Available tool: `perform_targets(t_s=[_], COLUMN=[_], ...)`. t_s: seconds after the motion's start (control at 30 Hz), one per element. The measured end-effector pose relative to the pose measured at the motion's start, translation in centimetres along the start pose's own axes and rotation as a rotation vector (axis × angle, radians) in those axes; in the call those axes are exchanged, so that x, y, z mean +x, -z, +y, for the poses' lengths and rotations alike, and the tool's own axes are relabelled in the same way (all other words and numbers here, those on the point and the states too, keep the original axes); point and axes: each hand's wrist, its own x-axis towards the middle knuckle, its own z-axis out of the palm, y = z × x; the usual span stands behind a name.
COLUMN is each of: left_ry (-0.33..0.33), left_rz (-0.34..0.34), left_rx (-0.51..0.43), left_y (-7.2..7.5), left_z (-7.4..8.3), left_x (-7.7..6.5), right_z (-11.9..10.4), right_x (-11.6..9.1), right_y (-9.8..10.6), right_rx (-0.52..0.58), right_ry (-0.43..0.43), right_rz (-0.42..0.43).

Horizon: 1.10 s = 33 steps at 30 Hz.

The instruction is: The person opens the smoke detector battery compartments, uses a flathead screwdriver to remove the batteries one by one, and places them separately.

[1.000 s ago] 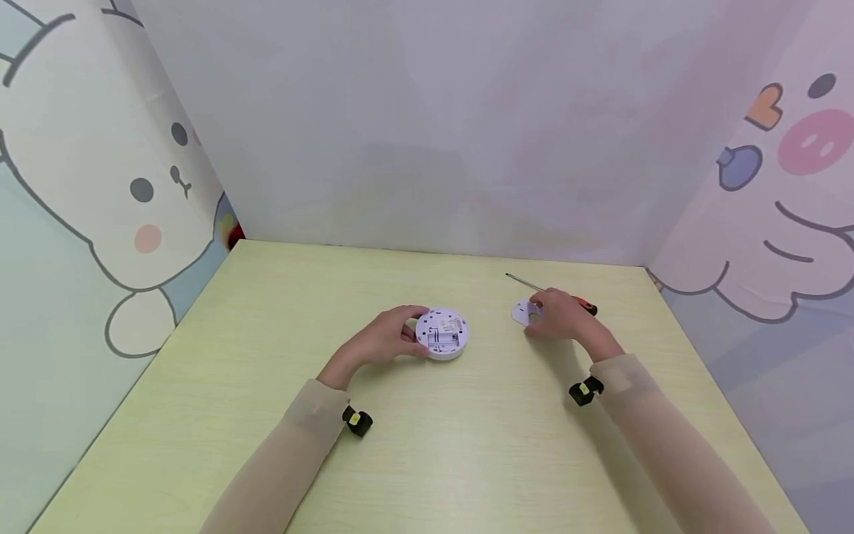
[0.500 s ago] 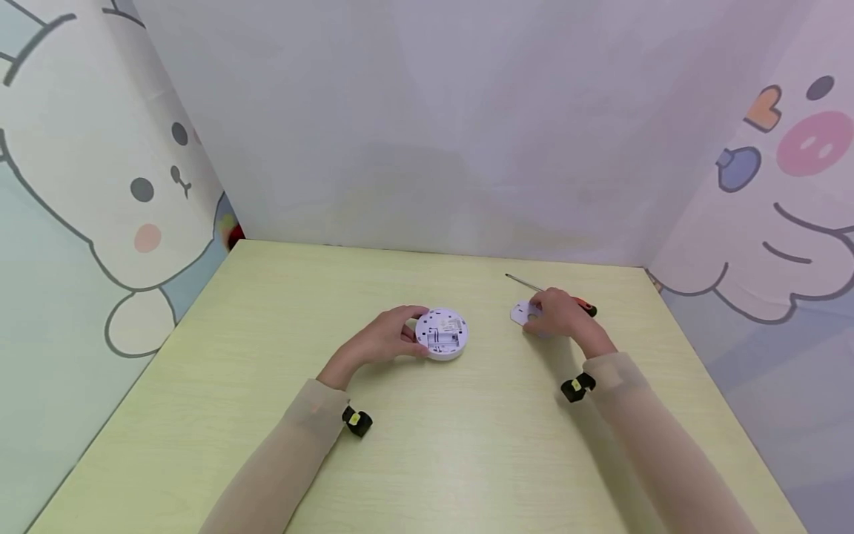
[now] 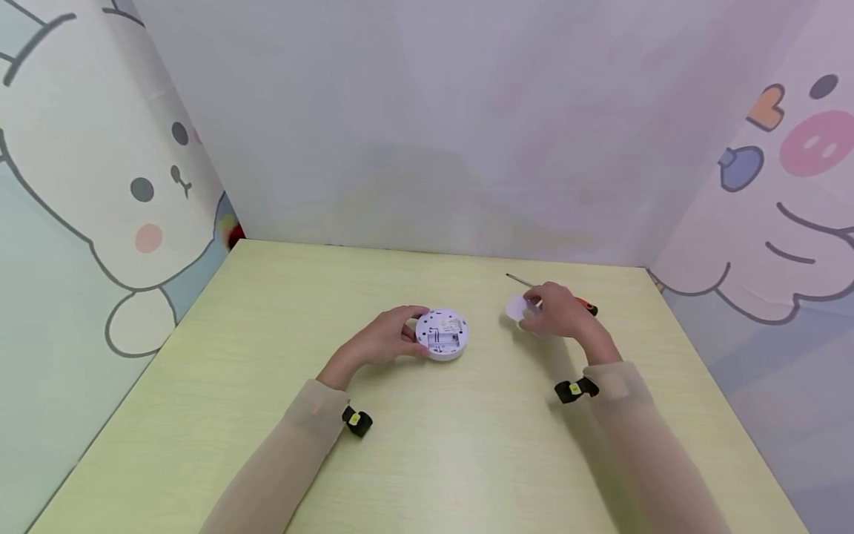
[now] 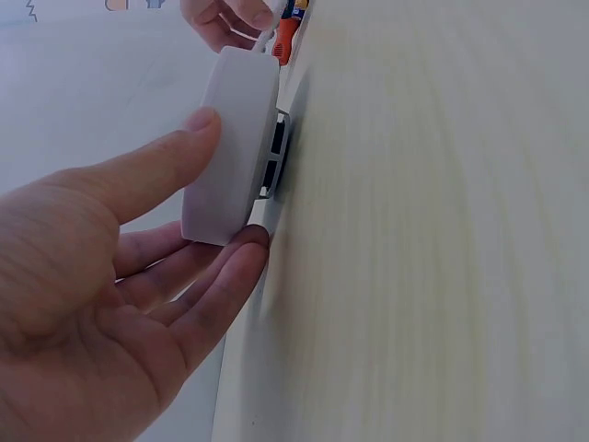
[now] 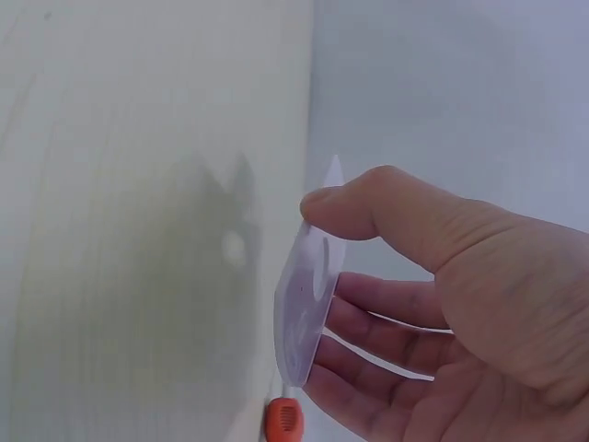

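A round white smoke detector [image 3: 442, 334], back face up with a battery compartment showing, is on the table by the left hand [image 3: 382, 338]. Thumb and fingers of that hand grip its rim; edge-on in the left wrist view, the detector [image 4: 235, 138] has a slotted part with dark gaps on the table side. Farther right, the right hand [image 3: 559, 311] pinches a thin white mounting plate [image 3: 516, 307] with a hole. Raised and tilted, the plate [image 5: 302, 299] is held between thumb and fingers in the right wrist view, its shadow on the table.
A screwdriver [image 3: 587, 305] with a red and black handle lies behind the right hand, which hides part of it. The pale wood table [image 3: 414, 452] meets a plain back wall [image 3: 427, 133] and printed side walls.
The right hand has lifted the mounting plate off the table and tilted it, shifting slightly left. The left hand and the smoke detector have stayed in place.
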Motion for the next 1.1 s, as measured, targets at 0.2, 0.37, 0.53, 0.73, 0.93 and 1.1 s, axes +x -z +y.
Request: perform_targets(t_s=[0.2,0.37,0.53,0.73,0.93,1.1], left_ry=[0.003,0.001,-0.007,-0.009,0.003,0.026], left_rz=[0.000,-0.003,-0.003,0.007,0.009,0.016], left_rx=[0.008,0.011,0.024,0.037,0.015,-0.016], left_y=[-0.2,-0.4,-0.4,-0.1,0.1,0.3], left_z=[-0.1,0.0,0.1,0.0,-0.2,0.0], left_x=[0.1,0.1,0.2,0.1,0.2,0.3], right_z=[-2.5,-4.3,-5.9,-7.3,-7.8,-7.7], right_x=[-0.9,-1.6,-2.0,-2.4,-2.3,-2.1], right_y=[0.3,0.0,0.0,0.3,0.2,0.0], right_rx=[0.073,0.095,0.094,0.091,0.072,0.060], right_ry=[0.048,0.075,0.103,0.153,0.196,0.186], right_rz=[0.034,0.040,0.066,0.082,0.088,0.086])
